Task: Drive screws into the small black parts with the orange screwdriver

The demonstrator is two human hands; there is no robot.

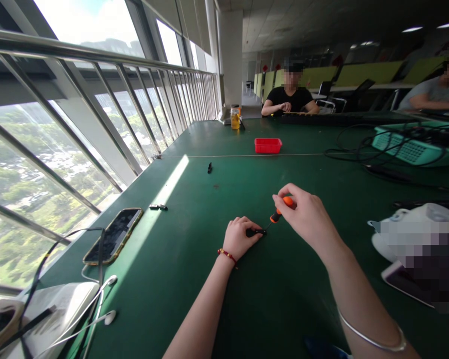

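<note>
On the green table, my left hand (pixel 240 235) pinches a small black part (pixel 260 231) between thumb and fingers and keeps it down on the surface. My right hand (pixel 301 212), raised just to the right, is closed around the orange and black handle of a screwdriver (pixel 275 216). The screwdriver leans, and its thin shaft points down to the right end of the black part. Whether the tip sits in a screw is too small to tell. Two more small black pieces, one farther off (pixel 210 168) and one to the left (pixel 158 207), lie on the table.
A phone (pixel 114 237), cables and white earphones (pixel 110 317) lie at left beside the metal railing (pixel 123 75). Farther back are a red tray (pixel 268 145) and a jar (pixel 235 117). A teal basket (pixel 400 144) with cables stands right. Two people sit beyond.
</note>
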